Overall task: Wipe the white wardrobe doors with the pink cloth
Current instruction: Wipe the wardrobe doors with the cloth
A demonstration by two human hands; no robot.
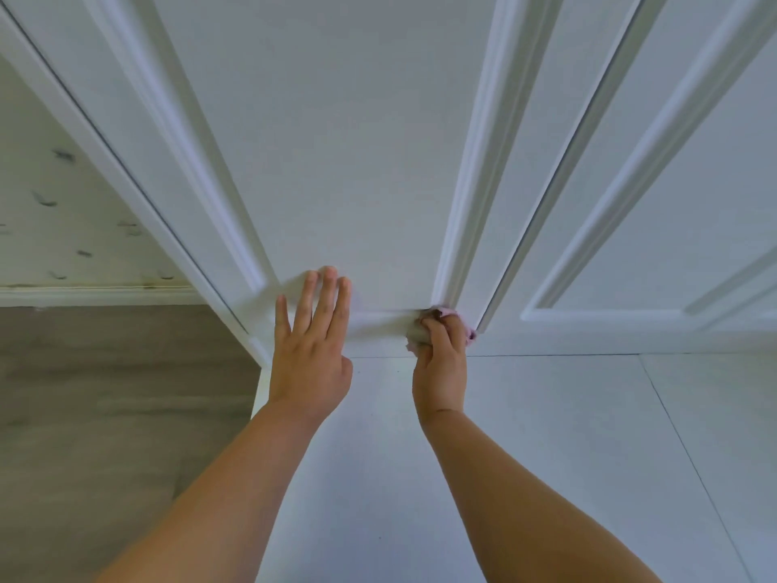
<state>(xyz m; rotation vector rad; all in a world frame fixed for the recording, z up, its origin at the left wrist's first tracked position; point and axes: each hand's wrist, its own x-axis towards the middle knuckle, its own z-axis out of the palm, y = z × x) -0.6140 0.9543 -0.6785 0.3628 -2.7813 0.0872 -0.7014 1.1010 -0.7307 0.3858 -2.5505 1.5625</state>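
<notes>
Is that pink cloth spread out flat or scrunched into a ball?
Scrunched up. The right hand grips the pink cloth as a wad against the door's bottom corner; only small bits poke out around the fingers.

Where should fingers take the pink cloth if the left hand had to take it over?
Probably the pink cloth's bunched left lobe, approached from the left. It bulges beyond the right hand, which wraps the rest; on its right only a small corner shows against the door.

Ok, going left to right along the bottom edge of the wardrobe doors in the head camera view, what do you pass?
Patterned wall → left hand, flat against the door → right hand, gripping the pink cloth at the panel's lower corner → gap between doors → right door panel.
</notes>
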